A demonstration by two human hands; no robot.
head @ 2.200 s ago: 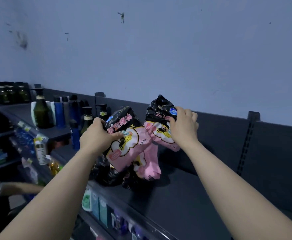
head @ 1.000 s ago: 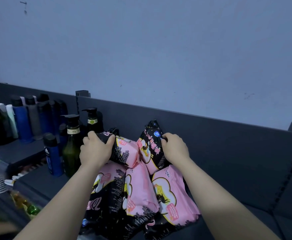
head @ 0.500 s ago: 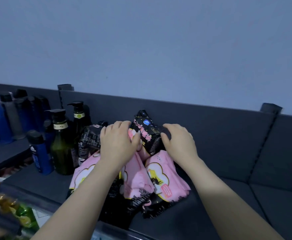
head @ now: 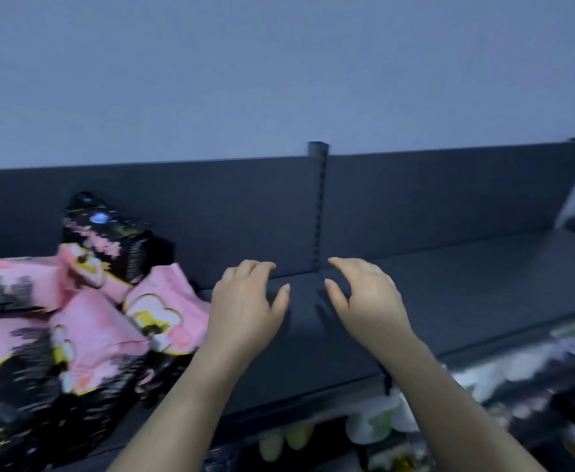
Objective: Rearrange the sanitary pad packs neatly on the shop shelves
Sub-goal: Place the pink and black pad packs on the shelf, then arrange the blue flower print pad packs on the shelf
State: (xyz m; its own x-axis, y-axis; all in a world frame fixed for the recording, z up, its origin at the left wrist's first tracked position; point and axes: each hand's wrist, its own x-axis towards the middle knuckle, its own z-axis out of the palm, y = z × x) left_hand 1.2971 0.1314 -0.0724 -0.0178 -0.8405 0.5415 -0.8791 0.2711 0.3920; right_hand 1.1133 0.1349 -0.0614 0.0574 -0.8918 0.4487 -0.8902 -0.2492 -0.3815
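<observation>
– Packs first: where do they lie?

– At the far left. The sanitary pad packs (head: 85, 328) sit in a loose heap on the dark shelf (head: 449, 294), pink and black wrappers overlapping at odd angles. One black pack (head: 109, 233) stands upright behind them against the back panel (head: 228, 206). The heap is too blurred to count.

– And the hands?

– Both hold nothing. The left hand (head: 245, 311) hangs just right of the heap, near the closest pink pack but apart from it, fingers loosely curved and thumb spread. The right hand (head: 368, 301) mirrors it further right, in front of the slotted upright post (head: 318, 199). I cannot tell whether either fingertip touches the shelf.

– How would a pack handle?

– I would judge them light, soft and squashy, with a film wrapper that is slick and crinkles. They look hardly fragile, though a hard squeeze would dent them. Best to take one across its broad faces, thumb on one side and fingers on the other. The sealed end flap would only let it swing.

– Is there room to line them up?

– Bare shelf runs on to the right of both hands. Below its front edge, the goods on the lower shelf (head: 381, 427) are only a pale blur.
</observation>
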